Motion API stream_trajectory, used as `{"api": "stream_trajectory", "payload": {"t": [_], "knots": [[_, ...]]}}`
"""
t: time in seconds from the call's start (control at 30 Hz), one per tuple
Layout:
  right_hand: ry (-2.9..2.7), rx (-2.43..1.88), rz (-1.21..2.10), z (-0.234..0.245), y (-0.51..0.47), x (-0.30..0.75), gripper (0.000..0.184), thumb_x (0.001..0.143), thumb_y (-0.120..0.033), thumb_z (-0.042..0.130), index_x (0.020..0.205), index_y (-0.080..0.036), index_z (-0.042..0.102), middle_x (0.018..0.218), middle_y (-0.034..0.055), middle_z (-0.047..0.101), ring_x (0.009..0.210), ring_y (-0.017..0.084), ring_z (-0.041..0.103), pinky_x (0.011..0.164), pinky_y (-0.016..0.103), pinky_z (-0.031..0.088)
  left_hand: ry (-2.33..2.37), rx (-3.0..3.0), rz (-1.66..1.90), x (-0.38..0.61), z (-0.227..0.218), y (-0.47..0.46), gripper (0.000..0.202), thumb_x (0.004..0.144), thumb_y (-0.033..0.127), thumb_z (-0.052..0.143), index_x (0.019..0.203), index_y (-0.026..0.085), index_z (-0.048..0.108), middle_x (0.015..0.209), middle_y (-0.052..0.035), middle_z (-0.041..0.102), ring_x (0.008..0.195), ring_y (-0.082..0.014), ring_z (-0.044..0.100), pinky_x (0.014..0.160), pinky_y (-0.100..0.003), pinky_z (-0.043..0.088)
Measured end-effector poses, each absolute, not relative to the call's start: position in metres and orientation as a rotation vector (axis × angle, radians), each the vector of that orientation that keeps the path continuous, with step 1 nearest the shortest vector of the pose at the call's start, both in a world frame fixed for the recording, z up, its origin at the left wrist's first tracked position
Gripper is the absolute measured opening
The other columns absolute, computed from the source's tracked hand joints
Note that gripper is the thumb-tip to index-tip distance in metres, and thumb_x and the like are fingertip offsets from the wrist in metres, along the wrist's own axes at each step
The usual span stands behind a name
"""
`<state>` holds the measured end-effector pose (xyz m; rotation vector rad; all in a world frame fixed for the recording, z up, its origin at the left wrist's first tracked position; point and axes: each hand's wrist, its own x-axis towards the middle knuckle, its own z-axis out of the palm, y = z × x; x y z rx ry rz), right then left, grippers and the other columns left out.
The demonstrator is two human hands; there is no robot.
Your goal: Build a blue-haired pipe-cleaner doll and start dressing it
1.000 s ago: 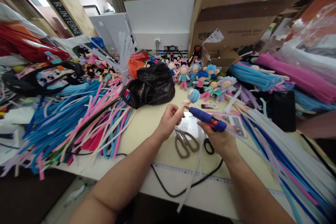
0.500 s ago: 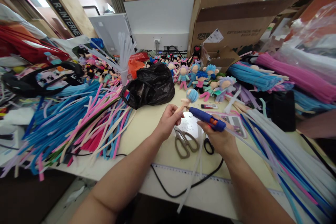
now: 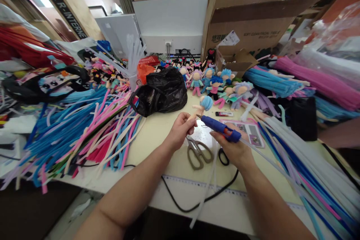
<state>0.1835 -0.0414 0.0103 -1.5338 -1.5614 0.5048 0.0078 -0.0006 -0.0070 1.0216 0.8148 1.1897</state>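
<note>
Pinched in my left hand (image 3: 182, 129) is a small doll (image 3: 206, 104) with blue hair and a pale body, its head tilted up and to the right. My right hand (image 3: 234, 150) is wrapped round a blue glue gun (image 3: 221, 126), whose tip meets or nearly meets the doll's lower body beside my left fingertips. A long clear glue stick trails from the gun's back end toward the lower right. Scissors with grey-brown handles (image 3: 198, 153) lie under my hands, partly over a white sheet (image 3: 203, 132). A dark handle loop (image 3: 224, 156) shows below my right hand.
Bundles of coloured fuzzy stems lie left (image 3: 67, 127) and right (image 3: 281, 82). A black plastic bag (image 3: 165, 90) and finished dolls (image 3: 196, 80) sit behind my hands, before a monitor (image 3: 171, 22) and a cardboard box (image 3: 247, 26). A black cord (image 3: 185, 210) loops along the table's front.
The glue gun and my right hand have shifted slightly left and down, along the doll's body toward my left fingers. The doll has barely moved.
</note>
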Motion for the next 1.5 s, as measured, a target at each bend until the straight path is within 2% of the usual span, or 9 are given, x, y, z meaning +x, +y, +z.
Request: {"api": "stream_trajectory", "payload": {"t": [0.53,0.97,1.13,1.37,1.5], "knots": [[-1.567,-1.569,0.467,0.0051,-0.0381,0.1854,0.037,0.071,-0.050,0.063,0.058,-0.023,0.042,0.054,-0.0032,0.044,0.050,0.013,0.038,0.049,0.028,0.030,0.810,1.037,1.193,0.0079,-0.0074,-0.0004,0.027,0.080,0.034,0.063,0.080,0.018,0.041,0.070,0.0036,0.057,0.048,-0.0036,0.041,0.048,-0.020,0.026],[-1.499,-1.621,0.423,0.0038,-0.0371,0.1901,0.032,0.074,-0.052,0.063,0.068,-0.021,0.055,0.060,-0.0012,0.053,0.055,0.015,0.046,0.052,0.029,0.036,0.804,0.970,1.182,0.0093,-0.0014,-0.0030,0.031,0.074,0.033,0.067,0.079,0.019,0.041,0.069,0.0021,0.059,0.047,-0.0041,0.041,0.047,-0.018,0.027],[-1.528,-1.574,0.449,0.0024,-0.0363,0.1886,0.033,0.073,-0.052,0.063,0.066,-0.022,0.053,0.058,-0.0023,0.049,0.054,0.014,0.043,0.052,0.029,0.035,0.765,0.906,1.164,0.0089,0.0004,-0.0030,0.036,0.071,0.037,0.071,0.077,0.019,0.040,0.068,0.0018,0.059,0.046,-0.0038,0.040,0.046,-0.018,0.026],[-1.562,-1.591,0.452,0.0046,-0.0389,0.1851,0.039,0.069,-0.051,0.065,0.057,-0.023,0.042,0.053,-0.0034,0.043,0.050,0.013,0.038,0.048,0.028,0.030,0.689,0.851,1.133,0.0068,0.0010,-0.0018,0.030,0.076,0.035,0.068,0.076,0.016,0.044,0.068,0.0022,0.057,0.044,-0.0022,0.038,0.047,-0.018,0.028],[-1.562,-1.573,0.426,0.0042,-0.0386,0.1872,0.036,0.071,-0.051,0.064,0.059,-0.023,0.045,0.053,-0.0031,0.045,0.050,0.014,0.039,0.048,0.028,0.031,0.686,0.830,1.117,0.0064,0.0008,-0.0015,0.031,0.076,0.036,0.069,0.075,0.016,0.044,0.067,0.0016,0.058,0.043,-0.0021,0.038,0.046,-0.018,0.028]]}}
